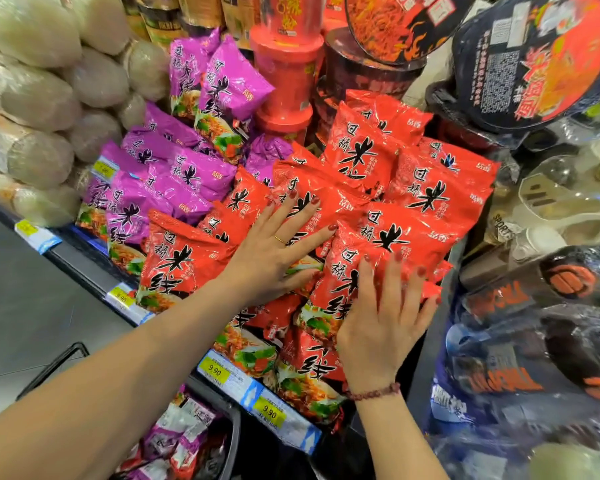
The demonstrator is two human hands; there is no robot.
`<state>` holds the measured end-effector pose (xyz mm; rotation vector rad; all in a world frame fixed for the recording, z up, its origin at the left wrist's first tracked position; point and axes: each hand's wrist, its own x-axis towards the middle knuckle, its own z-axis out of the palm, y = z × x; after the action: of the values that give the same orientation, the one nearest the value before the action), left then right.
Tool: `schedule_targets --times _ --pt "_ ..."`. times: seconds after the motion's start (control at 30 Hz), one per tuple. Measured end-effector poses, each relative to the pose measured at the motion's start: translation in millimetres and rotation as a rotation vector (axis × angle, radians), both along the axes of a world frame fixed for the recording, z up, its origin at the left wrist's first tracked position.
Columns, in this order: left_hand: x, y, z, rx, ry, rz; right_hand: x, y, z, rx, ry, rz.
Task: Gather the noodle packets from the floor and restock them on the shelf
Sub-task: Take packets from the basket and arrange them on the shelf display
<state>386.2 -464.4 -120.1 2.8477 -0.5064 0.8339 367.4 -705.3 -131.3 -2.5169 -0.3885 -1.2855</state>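
Both hands are flat on the pile of red noodle packets [388,202] on the shelf [229,379]: the left hand [274,247] lies palm-down with fingers spread across the middle of the heap, and the right hand [381,323] is pressed open against the front packets near the shelf edge, gripping nothing. The purple noodle packets [174,171] sit just left of the red ones (yellow price tags [214,370] run along the rail below).

Head view, close above shelf [174,344]
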Motion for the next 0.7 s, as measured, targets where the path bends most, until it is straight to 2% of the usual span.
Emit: schedule_targets --times 0.03,0.07,0.13,0.33,0.6,0.7 --pt "-2 0 0 0.006 0.034 -0.009 -6 36 3 -0.031 0.073 0.111" --pt "-2 -1 1 0.026 0.027 0.009 -11 43 1 -0.070 0.192 0.106" --pt "-4 -1 1 0.028 0.051 -0.002 -6 34 -3 -0.127 0.275 0.118" --pt "-2 1 -2 0.048 0.058 0.026 6 35 -1 -0.185 0.244 0.047" --pt "-16 3 14 0.059 0.133 0.009 -4 28 12 -0.205 0.347 0.060" --pt "-27 6 22 0.004 0.178 -0.021 -12 32 18 -0.197 0.343 0.075"
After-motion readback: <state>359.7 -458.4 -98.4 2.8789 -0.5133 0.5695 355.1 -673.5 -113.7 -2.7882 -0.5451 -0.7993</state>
